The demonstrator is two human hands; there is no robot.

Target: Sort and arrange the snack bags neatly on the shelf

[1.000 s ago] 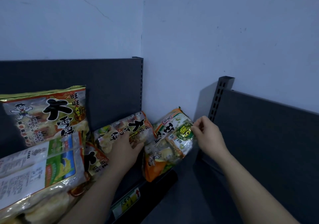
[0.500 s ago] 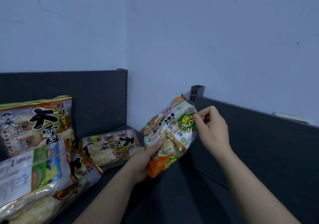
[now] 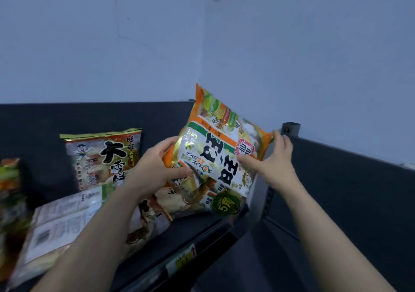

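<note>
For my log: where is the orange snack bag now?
Head view, centre-right: orange snack bag held between left hand and right hand, above the shelf, right end.

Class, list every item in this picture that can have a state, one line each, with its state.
orange-edged snack bag: held in the air, tilted, between both hands.
left hand: grips the bag's left edge.
right hand: grips its upper right corner.
cartoon-figure bag: standing upright against the back panel.
white-backed bag: lying down, back side up.
</note>
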